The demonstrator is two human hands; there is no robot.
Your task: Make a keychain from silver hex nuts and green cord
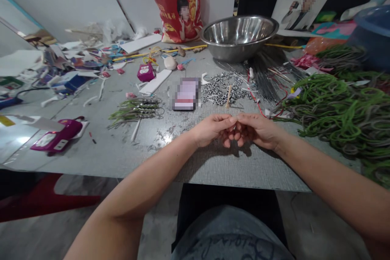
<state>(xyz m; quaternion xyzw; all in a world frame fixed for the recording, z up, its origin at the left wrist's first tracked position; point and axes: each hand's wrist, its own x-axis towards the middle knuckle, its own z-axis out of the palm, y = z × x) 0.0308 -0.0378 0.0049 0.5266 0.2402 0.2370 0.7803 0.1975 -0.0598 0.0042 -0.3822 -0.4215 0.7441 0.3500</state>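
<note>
My left hand (215, 129) and my right hand (257, 130) meet above the front of the grey table (170, 162). Both are closed, thumbs and fingertips pressed together around something too small to make out. Just beyond them lies a spread of shiny silver beads (217, 89), with a short tan stick-like piece (228, 96) standing among them. A phone (186, 94) with a lit screen is left of the beads. Further left, a small bundle of green cords with silver beads (137, 109) lies flat.
A big heap of green and grey cords (335, 118) covers the right side. A steel bowl (239, 38) and a red bag (175, 4) stand at the back. Dark thin wires (262, 77) lie by the bowl. Purple devices (61, 136) and scraps (70, 57) occupy the left.
</note>
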